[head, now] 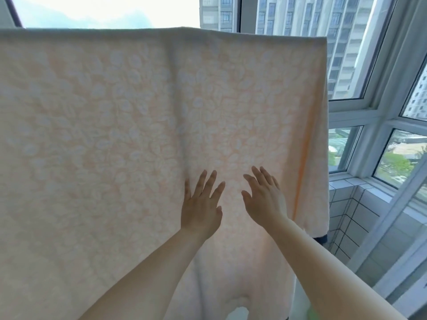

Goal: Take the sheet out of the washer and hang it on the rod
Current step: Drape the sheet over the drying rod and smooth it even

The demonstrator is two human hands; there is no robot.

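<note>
The sheet [138, 135] hangs draped over the rod, which it hides, by the window [369, 139]. The left hand [201, 204] and right hand [263, 199], fingers spread flat, hold nothing. Smoothing downward too hard could drag the sheet unevenly and slide it off.

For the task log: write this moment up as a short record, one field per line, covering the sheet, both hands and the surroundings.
sheet: peach sheet with pale leaf pattern, draped over a top edge, hanging spread out
rod: hidden under the sheet's fold
left hand: left hand, fingers straight and spread, against the sheet
right hand: right hand, fingers straight, at the sheet
surroundings: window at right, tower blocks outside
task state: sheet hung; washer out of view
</note>
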